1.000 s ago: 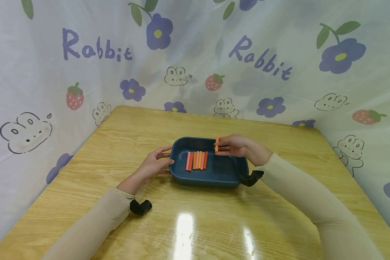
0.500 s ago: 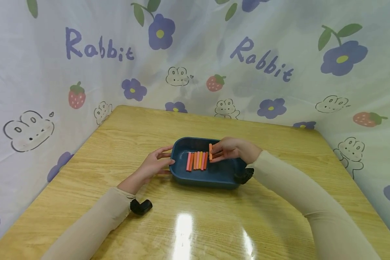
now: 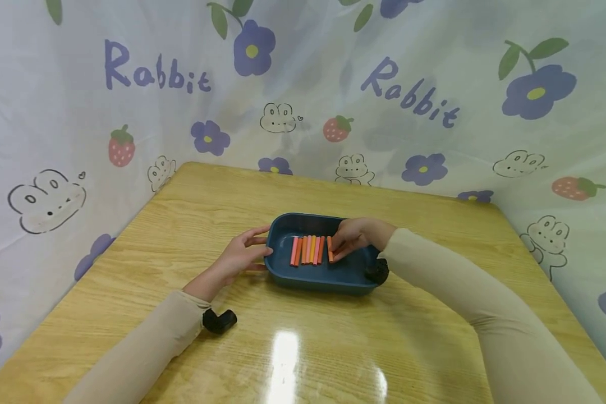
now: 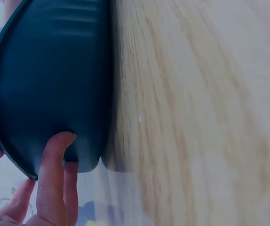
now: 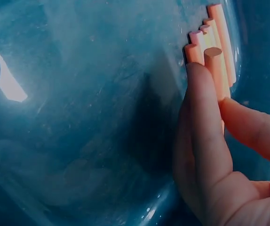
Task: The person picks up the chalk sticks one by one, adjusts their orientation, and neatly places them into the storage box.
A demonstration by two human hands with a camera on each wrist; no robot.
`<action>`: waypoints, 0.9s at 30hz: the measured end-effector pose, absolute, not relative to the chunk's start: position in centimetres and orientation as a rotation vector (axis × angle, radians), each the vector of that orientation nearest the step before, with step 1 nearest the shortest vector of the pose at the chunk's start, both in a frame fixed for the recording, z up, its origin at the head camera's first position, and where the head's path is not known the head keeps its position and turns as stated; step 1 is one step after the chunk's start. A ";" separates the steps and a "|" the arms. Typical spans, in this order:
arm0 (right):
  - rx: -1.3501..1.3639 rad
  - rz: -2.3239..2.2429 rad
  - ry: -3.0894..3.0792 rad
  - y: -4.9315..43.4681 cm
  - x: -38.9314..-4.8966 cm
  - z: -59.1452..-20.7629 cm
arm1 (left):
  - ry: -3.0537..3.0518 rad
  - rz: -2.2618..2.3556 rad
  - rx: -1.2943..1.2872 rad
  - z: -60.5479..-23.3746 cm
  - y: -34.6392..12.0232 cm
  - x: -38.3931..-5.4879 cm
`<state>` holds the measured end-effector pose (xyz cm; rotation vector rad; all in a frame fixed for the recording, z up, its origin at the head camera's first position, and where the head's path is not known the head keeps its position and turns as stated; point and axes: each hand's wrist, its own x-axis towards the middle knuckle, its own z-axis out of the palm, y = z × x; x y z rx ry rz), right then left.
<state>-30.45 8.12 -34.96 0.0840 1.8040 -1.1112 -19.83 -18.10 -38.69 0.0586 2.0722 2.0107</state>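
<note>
In the head view a dark blue rectangular basin (image 3: 323, 285) stands on the table. A row of pink, orange and yellow chalk sticks (image 3: 308, 250) lies side by side on its floor, left of the middle. My right hand (image 3: 358, 234) reaches inside and pinches an orange chalk stick (image 3: 330, 250) just right of that row. In the right wrist view, thumb and fingers are on both sides of this orange stick (image 5: 214, 63). My left hand (image 3: 234, 259) grips the basin's left end, thumb at the rim. The left wrist view shows its fingers (image 4: 52, 183) against the outer wall.
The wooden table (image 3: 222, 196) extends around the basin. A white cloth (image 3: 303, 73) printed with flowers and rabbits hangs behind and at both sides. Black wrist pieces (image 3: 219, 321) sit at both cuffs.
My right hand has moved left and down into the basin, bringing the orange chalk stick from above the far side to beside the row. My left hand keeps its place.
</note>
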 end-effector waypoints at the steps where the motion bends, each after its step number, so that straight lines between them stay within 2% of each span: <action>1: 0.095 -1.108 1.805 8.0 -30.5 -35.0 | 2.072 2.012 0.061 -38.7 -18.1 -19.8; 16: 0.083 -1.210 1.798 8.3 -30.6 -33.9 | 2.080 2.004 0.059 -38.4 -18.0 -19.9; 27: -0.164 -1.364 1.681 10.3 -29.6 -32.3 | 2.073 2.003 0.045 -38.7 -18.1 -19.8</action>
